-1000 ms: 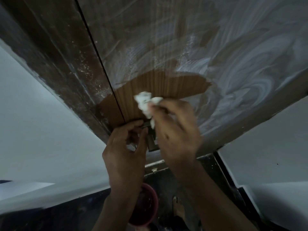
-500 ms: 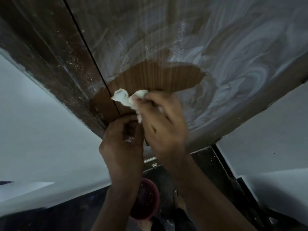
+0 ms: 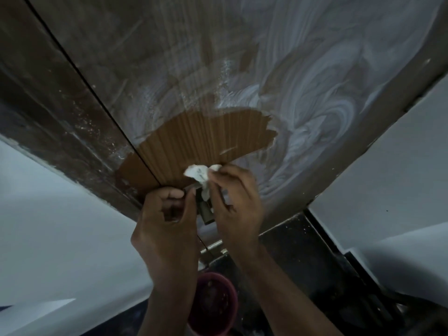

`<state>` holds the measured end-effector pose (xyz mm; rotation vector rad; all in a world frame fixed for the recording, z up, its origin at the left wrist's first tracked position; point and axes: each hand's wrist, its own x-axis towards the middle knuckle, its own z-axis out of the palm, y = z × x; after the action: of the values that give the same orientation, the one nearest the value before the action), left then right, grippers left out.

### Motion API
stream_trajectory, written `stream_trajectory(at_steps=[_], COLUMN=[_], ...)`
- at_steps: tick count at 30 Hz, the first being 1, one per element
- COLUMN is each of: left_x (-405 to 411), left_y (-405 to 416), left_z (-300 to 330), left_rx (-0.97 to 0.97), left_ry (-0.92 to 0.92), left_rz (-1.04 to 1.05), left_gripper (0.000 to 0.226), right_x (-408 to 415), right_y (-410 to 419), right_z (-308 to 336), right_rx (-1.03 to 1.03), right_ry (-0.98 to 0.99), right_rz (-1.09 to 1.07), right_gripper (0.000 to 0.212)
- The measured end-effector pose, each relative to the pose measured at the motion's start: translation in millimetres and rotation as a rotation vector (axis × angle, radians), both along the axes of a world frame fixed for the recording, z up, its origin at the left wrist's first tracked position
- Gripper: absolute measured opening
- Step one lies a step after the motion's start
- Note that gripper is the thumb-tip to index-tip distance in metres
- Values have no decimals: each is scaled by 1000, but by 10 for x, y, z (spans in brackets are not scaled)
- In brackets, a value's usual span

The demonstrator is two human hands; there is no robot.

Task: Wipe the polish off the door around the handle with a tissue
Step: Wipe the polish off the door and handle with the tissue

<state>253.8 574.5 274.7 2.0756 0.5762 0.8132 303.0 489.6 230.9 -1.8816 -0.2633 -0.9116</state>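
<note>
Right hand (image 3: 236, 202): closed narrow on a crumpled white tissue (image 3: 197, 173), pinched at the fingertips and pressed to the door (image 3: 303, 69) just above the handle (image 3: 204, 209). A tail of tissue hangs down over the handle's top. Left hand (image 3: 167, 214): curled shut just beside the right, apparently gripping the handle's left end; exact contact is hidden by the fingers.

Directly above both hands a fan-shaped patch of bare wood (image 3: 206, 137) is exposed, striped brown grain, clean apart from one small white fleck. It runs leftward across the dark door seam onto the frame (image 3: 48, 105).

Progress judged partial: only the zone above the handle is cleared. Right of the right hand, thick white polish swirls (image 3: 327, 117) remain, touching the patch edge. Further up, a thinner grey haze covers the door. Area below the handle is hidden by the hands, so it cannot be assessed.

Tissue looks wadded and small, with grey smudges; likely loading up.

Below the wrists a dark red bowl (image 3: 213, 304) sits on the floor.
</note>
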Motion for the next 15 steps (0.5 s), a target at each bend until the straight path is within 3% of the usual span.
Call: stream_trajectory(at_steps=[5, 11, 15], left_x=[-17, 12, -33], left_y=[51, 109, 190], left_z=[-7, 2, 15], left_rx=[118, 358, 397], left_ry=[38, 19, 31], left_rz=[-56, -172, -207], left_gripper=[11, 15, 14], right_x=[117, 50, 170], right_y=[-293, -51, -373], right_z=[-108, 103, -16], right_rx=[311, 122, 379], right_ry=[230, 80, 337], right_rz=[-227, -31, -159], right_gripper=[17, 12, 17])
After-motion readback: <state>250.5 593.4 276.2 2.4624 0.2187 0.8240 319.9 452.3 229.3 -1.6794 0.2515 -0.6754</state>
